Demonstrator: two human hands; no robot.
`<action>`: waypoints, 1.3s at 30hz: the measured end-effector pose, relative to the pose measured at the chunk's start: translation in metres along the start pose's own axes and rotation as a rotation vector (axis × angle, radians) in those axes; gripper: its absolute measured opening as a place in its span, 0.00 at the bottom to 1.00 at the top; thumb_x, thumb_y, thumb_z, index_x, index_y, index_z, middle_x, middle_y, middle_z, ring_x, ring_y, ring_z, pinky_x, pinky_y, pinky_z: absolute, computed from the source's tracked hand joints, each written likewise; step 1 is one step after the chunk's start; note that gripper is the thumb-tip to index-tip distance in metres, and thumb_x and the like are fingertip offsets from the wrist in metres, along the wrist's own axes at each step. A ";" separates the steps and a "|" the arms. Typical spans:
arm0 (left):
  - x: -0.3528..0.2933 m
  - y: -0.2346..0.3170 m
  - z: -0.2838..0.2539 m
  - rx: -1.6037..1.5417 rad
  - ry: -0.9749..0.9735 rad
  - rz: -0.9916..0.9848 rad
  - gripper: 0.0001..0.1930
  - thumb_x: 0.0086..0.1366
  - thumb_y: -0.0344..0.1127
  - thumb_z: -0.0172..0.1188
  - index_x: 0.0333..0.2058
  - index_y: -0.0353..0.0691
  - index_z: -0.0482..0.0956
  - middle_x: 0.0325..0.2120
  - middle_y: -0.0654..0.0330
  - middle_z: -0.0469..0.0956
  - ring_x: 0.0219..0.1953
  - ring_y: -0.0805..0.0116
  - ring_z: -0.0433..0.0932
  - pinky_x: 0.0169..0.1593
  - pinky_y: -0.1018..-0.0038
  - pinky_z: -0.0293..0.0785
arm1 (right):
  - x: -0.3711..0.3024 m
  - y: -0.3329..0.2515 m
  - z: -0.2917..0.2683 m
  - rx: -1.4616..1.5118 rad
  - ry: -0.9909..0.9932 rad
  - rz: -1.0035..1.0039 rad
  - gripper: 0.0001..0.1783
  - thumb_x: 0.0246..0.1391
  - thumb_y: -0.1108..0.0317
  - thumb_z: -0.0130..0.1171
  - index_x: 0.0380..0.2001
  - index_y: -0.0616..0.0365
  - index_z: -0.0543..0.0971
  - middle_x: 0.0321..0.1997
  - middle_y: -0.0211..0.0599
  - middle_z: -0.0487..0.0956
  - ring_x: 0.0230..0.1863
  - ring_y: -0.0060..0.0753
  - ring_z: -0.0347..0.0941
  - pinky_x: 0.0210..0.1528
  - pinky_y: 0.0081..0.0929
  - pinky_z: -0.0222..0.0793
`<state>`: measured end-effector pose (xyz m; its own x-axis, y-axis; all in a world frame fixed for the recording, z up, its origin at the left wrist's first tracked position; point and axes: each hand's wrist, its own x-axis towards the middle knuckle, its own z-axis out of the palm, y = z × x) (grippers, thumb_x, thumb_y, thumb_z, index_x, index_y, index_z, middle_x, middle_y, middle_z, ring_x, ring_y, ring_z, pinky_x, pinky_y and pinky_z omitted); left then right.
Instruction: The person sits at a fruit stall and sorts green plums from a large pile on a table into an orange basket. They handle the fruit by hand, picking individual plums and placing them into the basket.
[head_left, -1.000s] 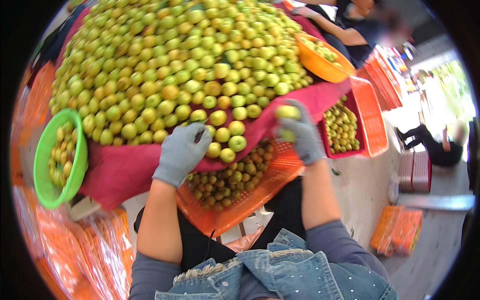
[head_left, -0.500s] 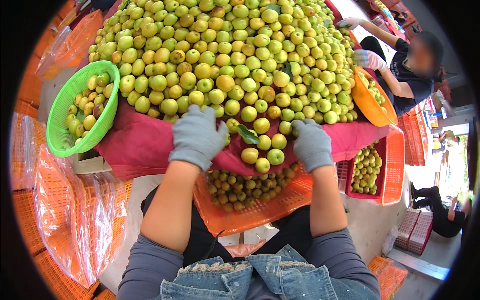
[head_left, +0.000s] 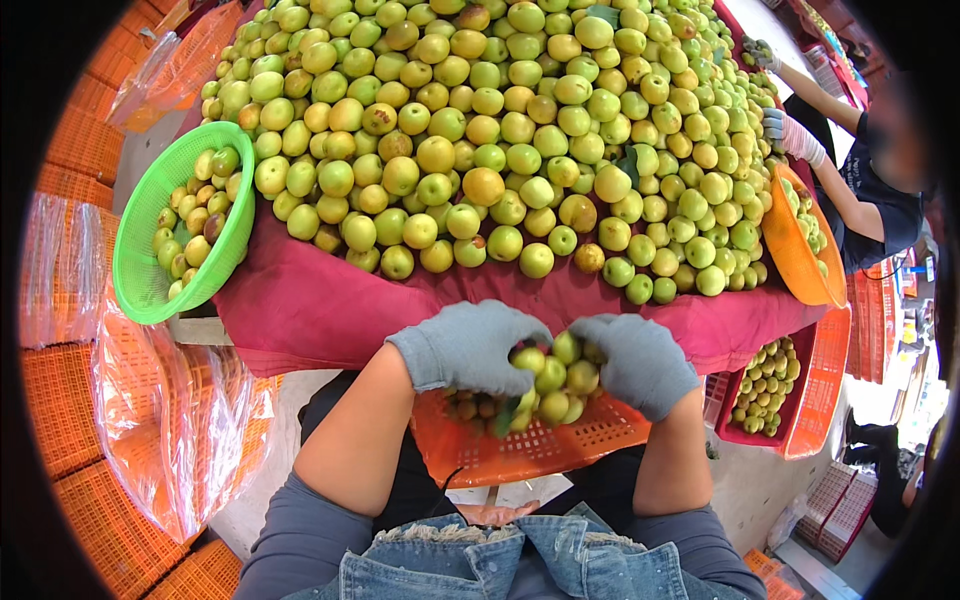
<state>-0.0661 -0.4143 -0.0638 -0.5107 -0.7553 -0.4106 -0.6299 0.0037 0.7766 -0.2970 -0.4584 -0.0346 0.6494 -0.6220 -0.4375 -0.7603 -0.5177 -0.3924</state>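
Note:
My left hand (head_left: 478, 348) and my right hand (head_left: 640, 362), both in grey gloves, are cupped towards each other at the near edge of the table. Between them they hold a bunch of green jujubes (head_left: 551, 374), with a green leaf (head_left: 504, 418) among them. This bunch is over an orange crate (head_left: 490, 460) between my knees, where browner fruit shows partly behind my left hand. Beyond my hands, a big heap of yellow-green jujubes (head_left: 460, 130) covers the dark red cloth (head_left: 330, 300) on the table.
A green basket (head_left: 125, 250) with sorted-out fruit stands at the left, an orange basket (head_left: 800, 260) at the right. Below that is a red crate of fruit (head_left: 765, 395). Plastic-wrapped orange crates (head_left: 150, 400) stack up at left. A co-worker (head_left: 860, 190) reaches into the heap's right side.
Both hands have come back from the heap's front edge and closed together around several jujubes, now over the crate. The loose fruit and leaf at the cloth's near edge have gone from there.

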 end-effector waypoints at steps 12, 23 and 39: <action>0.014 -0.030 -0.029 0.590 1.143 -0.270 0.12 0.57 0.40 0.65 0.36 0.38 0.79 0.25 0.56 0.80 0.27 0.60 0.80 0.30 0.64 0.76 | 0.018 0.021 -0.010 0.400 -0.114 0.029 0.15 0.48 0.60 0.60 0.38 0.55 0.83 0.29 0.43 0.82 0.33 0.48 0.80 0.38 0.36 0.75; 0.040 -0.003 0.005 0.571 0.466 -0.409 0.35 0.51 0.49 0.71 0.53 0.41 0.65 0.27 0.52 0.80 0.30 0.53 0.81 0.30 0.60 0.77 | 0.054 0.000 0.009 -0.120 0.439 0.231 0.23 0.48 0.73 0.55 0.49 0.42 0.75 0.64 0.47 0.67 0.39 0.52 0.79 0.37 0.46 0.78; 0.024 0.016 0.024 -0.933 0.398 -0.040 0.44 0.49 0.17 0.55 0.68 0.40 0.55 0.39 0.61 0.74 0.35 0.76 0.73 0.40 0.81 0.74 | 0.000 -0.016 0.013 0.477 0.269 -0.127 0.19 0.52 0.51 0.61 0.44 0.44 0.76 0.29 0.43 0.81 0.32 0.54 0.78 0.35 0.47 0.74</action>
<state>-0.1024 -0.4168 -0.0724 -0.1602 -0.9077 -0.3878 0.1526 -0.4109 0.8988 -0.2851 -0.4423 -0.0393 0.6601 -0.7326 -0.1660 -0.5439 -0.3138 -0.7783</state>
